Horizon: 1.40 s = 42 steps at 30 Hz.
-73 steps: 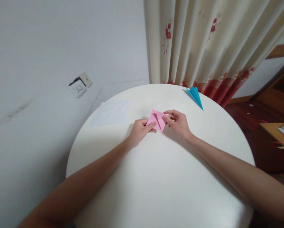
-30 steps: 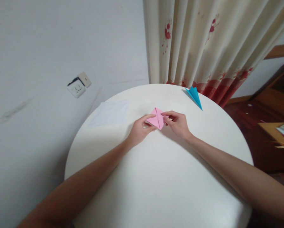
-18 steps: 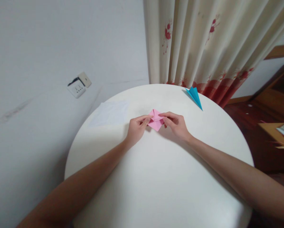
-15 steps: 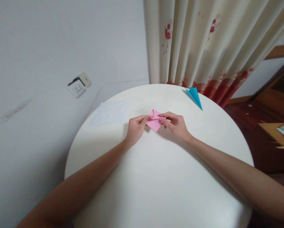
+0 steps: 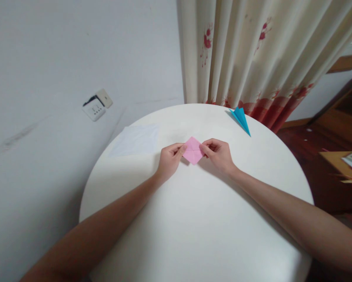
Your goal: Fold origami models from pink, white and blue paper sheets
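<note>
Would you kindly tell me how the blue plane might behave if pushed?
The blue plane looks like folded paper, so it is probably light and easily slid. Its folds likely stiffen it lengthwise. Its pointed, angular shape seems unlikely to roll.

Left hand (image 5: 170,159) and right hand (image 5: 218,153) pinching opposite corners of a pink folded paper (image 5: 193,151) above a round white table (image 5: 190,219), blue paper plane (image 5: 242,120) near the far edge, white sheet (image 5: 136,139) to the left, flowered curtain (image 5: 237,51) behind.
</note>
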Each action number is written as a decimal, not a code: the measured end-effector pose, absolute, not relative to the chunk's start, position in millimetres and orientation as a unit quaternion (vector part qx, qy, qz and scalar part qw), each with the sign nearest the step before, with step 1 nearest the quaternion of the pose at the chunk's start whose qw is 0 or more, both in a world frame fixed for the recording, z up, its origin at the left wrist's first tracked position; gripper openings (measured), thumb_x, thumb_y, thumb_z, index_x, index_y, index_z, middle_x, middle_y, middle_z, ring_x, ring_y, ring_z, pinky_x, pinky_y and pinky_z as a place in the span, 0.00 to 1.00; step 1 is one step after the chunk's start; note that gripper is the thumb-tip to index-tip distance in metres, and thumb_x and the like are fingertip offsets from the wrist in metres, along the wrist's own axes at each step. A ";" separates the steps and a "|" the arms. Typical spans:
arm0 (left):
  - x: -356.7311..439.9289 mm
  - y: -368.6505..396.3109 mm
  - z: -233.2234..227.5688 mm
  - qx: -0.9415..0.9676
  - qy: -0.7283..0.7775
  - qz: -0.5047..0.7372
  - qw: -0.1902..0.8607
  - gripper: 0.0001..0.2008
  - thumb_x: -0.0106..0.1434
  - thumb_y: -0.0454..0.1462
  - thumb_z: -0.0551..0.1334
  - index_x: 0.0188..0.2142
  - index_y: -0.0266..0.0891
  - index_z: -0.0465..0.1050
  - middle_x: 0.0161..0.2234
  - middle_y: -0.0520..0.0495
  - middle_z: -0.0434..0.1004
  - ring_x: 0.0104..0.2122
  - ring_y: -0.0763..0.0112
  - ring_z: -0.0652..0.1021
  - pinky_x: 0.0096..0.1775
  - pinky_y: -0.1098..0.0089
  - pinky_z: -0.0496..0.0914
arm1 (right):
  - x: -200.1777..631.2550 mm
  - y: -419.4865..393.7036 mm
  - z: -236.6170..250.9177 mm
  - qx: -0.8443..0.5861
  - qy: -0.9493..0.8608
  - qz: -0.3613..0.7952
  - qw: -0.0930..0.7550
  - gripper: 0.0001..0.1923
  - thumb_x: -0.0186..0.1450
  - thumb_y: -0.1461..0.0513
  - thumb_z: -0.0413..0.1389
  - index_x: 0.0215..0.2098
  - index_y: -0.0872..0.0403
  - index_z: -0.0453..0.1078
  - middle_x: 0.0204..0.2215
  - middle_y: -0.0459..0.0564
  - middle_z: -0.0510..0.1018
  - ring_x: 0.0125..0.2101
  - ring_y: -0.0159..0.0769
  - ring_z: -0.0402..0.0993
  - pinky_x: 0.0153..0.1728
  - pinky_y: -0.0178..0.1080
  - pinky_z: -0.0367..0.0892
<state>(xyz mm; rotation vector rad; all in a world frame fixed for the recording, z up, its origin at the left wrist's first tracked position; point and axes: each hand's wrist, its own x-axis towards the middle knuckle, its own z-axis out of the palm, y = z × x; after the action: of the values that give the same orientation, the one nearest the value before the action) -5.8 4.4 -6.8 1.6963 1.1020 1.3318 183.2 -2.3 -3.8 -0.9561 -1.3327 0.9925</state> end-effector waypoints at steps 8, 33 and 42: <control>-4.2 2.6 -8.0 0.651 0.397 0.518 0.388 0.18 0.65 0.43 0.62 0.52 0.37 0.72 0.29 0.48 0.79 0.27 0.71 0.77 0.30 0.74 0.67 | 182.2 -1.0 -7.0 -0.371 -0.569 0.433 0.593 0.07 0.60 0.59 0.61 0.33 0.55 0.70 0.18 0.40 0.69 0.20 0.28 0.65 0.22 0.33 0.61; -2.7 2.3 -9.0 0.607 0.406 0.481 0.485 0.31 0.57 0.43 0.70 0.57 0.34 0.67 0.31 0.46 0.80 0.28 0.71 0.78 0.32 0.73 0.70 | 180.2 -5.9 -9.1 -0.376 -0.626 0.424 0.536 0.08 0.61 0.60 0.60 0.32 0.53 0.64 0.23 0.41 0.69 0.24 0.29 0.66 0.26 0.34 0.60; -2.4 0.4 -6.9 0.578 0.428 0.470 0.512 0.18 0.54 0.45 0.72 0.37 0.32 0.79 0.33 0.42 0.82 0.30 0.67 0.79 0.33 0.70 0.71 | 179.8 -4.8 -13.4 -0.384 -0.644 0.438 0.496 0.10 0.63 0.56 0.58 0.34 0.54 0.65 0.22 0.41 0.69 0.23 0.29 0.64 0.25 0.34 0.58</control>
<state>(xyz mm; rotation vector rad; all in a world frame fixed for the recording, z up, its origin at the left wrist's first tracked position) -2.4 0.4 -6.9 1.3915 1.0293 1.1296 179.8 -4.8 -13.4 -0.9315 -1.5604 1.0617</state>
